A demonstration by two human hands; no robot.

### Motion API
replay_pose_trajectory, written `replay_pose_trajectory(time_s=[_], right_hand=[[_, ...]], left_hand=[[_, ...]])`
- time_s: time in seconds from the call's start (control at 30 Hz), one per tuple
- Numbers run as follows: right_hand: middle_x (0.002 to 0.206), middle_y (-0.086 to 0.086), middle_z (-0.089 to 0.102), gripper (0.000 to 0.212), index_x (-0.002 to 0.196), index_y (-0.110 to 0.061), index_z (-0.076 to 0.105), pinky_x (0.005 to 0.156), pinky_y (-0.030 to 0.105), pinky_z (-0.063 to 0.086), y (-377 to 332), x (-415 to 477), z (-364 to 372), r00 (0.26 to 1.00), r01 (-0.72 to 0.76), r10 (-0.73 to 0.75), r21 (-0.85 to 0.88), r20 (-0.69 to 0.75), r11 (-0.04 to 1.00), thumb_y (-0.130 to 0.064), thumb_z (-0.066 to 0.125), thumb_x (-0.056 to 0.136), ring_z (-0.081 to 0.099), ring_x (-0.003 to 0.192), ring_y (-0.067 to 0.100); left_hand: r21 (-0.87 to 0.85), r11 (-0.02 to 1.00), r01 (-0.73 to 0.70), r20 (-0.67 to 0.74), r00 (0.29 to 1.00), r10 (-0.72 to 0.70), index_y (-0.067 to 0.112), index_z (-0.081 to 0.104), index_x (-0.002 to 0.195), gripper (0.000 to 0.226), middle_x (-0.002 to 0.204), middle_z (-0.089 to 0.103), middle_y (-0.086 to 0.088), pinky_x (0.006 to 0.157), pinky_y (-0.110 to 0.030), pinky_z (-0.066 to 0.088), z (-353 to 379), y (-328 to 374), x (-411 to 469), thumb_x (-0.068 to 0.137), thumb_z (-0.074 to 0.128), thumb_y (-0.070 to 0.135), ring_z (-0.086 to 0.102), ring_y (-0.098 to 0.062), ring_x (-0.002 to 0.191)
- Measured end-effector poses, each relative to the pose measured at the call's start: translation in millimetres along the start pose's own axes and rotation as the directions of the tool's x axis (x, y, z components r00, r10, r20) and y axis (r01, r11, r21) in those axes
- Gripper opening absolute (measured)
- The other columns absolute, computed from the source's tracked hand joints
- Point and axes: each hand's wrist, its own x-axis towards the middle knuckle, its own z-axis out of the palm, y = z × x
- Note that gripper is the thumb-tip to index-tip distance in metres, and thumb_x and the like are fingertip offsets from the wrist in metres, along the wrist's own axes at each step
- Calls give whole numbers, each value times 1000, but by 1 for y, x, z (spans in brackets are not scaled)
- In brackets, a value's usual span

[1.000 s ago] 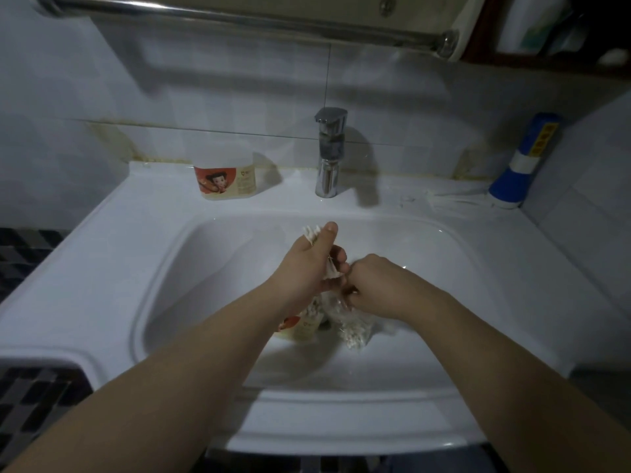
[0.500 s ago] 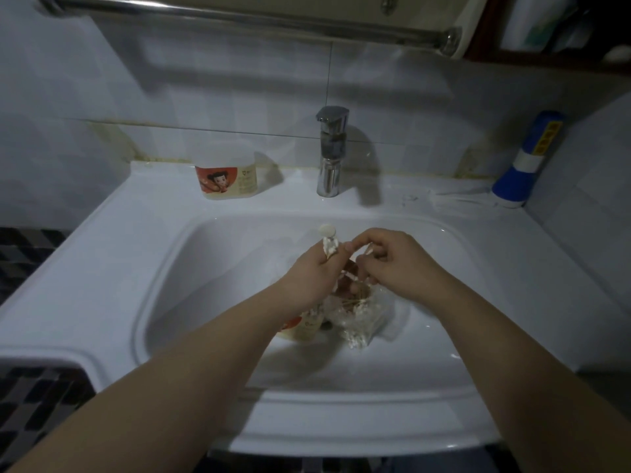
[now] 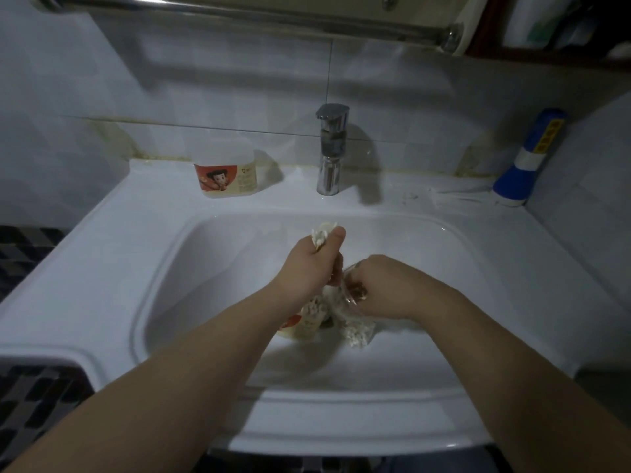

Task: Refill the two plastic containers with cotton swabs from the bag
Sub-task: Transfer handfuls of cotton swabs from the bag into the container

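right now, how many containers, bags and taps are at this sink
containers: 2
bag: 1
tap: 1
total: 4

Between the fingers of the left hand [image 3: 312, 266] and the right hand [image 3: 384, 285], the bag [image 3: 346, 302] is clear, crinkled plastic. The cotton swabs [image 3: 321, 233] above the left fingers look matt and fluffy. Beyond the fingers, the faucet [image 3: 330, 148] is polished metal and the sink [image 3: 205, 268] is glossy.

White sink [image 3: 102, 268], red-labelled container [image 3: 225, 175], blue-white bottle [image 3: 527, 162] perhaps
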Motion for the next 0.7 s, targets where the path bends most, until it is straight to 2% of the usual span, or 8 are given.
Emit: replay_pose_trajectory(time_s=[0.13, 0.2, 0.3, 0.4, 0.5, 0.6, 0.7], right_hand=[[74, 5, 59, 27, 60, -18, 55, 63, 38, 51, -7, 5, 4, 1000, -1, 6, -149, 29, 989, -18, 58, 87, 58, 66, 25], [76, 7, 59, 27, 60, -17, 55, 62, 36, 49, -8, 6, 3, 999, -3, 10, -175, 42, 985, -15, 57, 86, 58, 67, 26], [84, 9, 60, 22, 66, -14, 57, 61, 36, 47, -9, 5, 1, 998, -4, 18, -241, 58, 970, -11, 55, 88, 56, 67, 25], [88, 6, 57, 22, 71, -15, 57, 59, 33, 40, -10, 3, 2, 998, 18, -2, -287, 55, 958, -12, 54, 92, 53, 67, 22], [82, 2, 57, 20, 77, -19, 64, 60, 36, 48, -7, 0, -4, 1000, 23, -22, -276, 7, 961, -16, 54, 94, 57, 68, 21], [78, 0, 57, 21, 85, -25, 73, 64, 39, 49, -2, 0, -12, 994, 49, -69, -222, -83, 974, -24, 55, 96, 58, 72, 22], [74, -4, 63, 19, 93, -25, 79, 67, 35, 44, 5, -2, -18, 983, 71, -85, -90, -164, 993, -25, 61, 98, 56, 73, 14]], left_hand=[[52, 998, -46, 17, 999, 45, 6, 66, 63, 62, 60, 67, -4, 58, -13, 48, 1, 1, -4, 104, 48, 48, 65, -12, 58], [23, 999, -49, 15, 999, 49, 5, 67, 65, 60, 61, 68, -5, 62, -18, 51, 0, 0, -3, 104, 49, 46, 66, -15, 61], [-142, 990, 23, 37, 999, -18, 3, 68, 75, 51, 72, 71, -10, 71, -33, 60, 1, 0, -2, 104, 53, 43, 71, -22, 72], [-190, 974, 120, 68, 992, -109, 2, 72, 83, 51, 81, 76, -9, 70, -33, 61, 0, 0, -2, 102, 55, 46, 76, -22, 81], [-83, 984, 157, 51, 987, -153, 4, 76, 95, 53, 87, 80, -3, 74, -31, 63, -2, -2, 0, 101, 54, 51, 77, -17, 87], [97, 988, 121, 9, 992, -122, 12, 79, 94, 51, 85, 80, 6, 82, -31, 59, -5, -4, 1, 101, 50, 53, 76, -11, 85], [193, 974, 120, -8, 993, -121, 18, 75, 84, 48, 74, 77, 14, 72, -30, 56, -7, -4, 1, 101, 48, 54, 73, -5, 75]])
